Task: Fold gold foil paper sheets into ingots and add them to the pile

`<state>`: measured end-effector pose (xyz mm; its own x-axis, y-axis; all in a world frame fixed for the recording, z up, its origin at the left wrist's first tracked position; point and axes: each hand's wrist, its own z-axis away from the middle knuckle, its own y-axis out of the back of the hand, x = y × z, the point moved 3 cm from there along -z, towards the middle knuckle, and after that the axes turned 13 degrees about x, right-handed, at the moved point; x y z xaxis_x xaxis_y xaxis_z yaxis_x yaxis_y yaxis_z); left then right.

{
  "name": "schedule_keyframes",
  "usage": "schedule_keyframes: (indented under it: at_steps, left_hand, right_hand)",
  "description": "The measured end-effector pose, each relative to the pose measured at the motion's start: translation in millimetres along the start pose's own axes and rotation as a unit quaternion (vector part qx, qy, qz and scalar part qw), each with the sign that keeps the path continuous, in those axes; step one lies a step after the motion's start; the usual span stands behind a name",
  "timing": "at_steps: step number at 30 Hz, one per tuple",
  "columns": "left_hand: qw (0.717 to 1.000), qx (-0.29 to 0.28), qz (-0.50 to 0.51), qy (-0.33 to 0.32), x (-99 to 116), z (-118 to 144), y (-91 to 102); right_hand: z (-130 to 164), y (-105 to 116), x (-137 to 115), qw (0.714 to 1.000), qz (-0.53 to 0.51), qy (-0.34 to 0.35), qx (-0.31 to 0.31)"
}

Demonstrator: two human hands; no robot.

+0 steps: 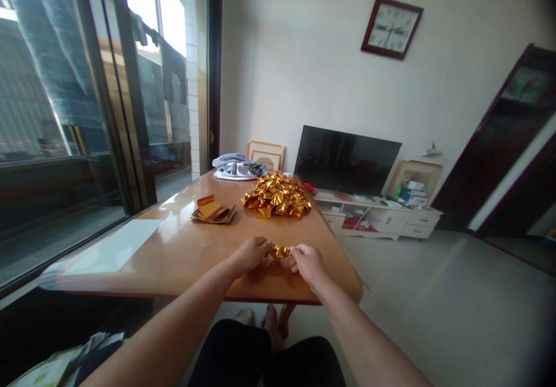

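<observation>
Item: gold foil piece [279,251], small and crumpled, held just above the near edge of the worktop [182,248].

Left hand [251,255]: fingers pinched narrow on the left end of the foil piece.

Right hand [307,261]: fingers pinched narrow on its right end; the two hands sit close together with the foil between them.

Heap of folded gold foil pieces [277,195]: farther back on the worktop, well apart from the hands.

Stack of flat gold sheets [212,210]: left of the heap, near it but not touching.

Bundle of grey and white cloth [237,167]: at the far end of the worktop.

White sheet [116,246]: flat on the left side.

Beyond: television [346,160] on a low white cabinet [377,213]; wall clock [391,26].
</observation>
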<state>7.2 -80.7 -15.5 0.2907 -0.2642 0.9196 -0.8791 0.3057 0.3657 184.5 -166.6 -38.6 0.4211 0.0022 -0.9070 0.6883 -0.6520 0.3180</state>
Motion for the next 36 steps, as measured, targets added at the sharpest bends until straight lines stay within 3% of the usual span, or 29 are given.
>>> schedule_keyframes:
  at_steps: [12, 17, 25, 30, 36]
  left_hand:
    - [0.996, 0.003, 0.075, 0.036, -9, -43, 10.2]
    - [0.991, -0.033, 0.125, 0.024, -5, -65, 10.6]
    - [0.939, -0.111, 0.325, 0.028, -5, -80, -3.7]
    - [0.921, -0.097, 0.375, 0.053, -17, -85, -6.7]
    - [0.899, -0.065, 0.430, 0.057, -20, -98, -3.8]
  right_hand:
    - [-31, -5, -9, 1.000, -0.002, -0.012, 0.029]
    - [-53, -6, -16, 0.998, -0.008, -0.008, 0.055]
    - [-104, -22, -27, 0.997, -0.018, -0.004, 0.078]
    - [-123, -43, -30, 0.998, -0.020, 0.012, 0.059]
    - [-122, -64, -30, 0.997, -0.065, 0.010, 0.027]
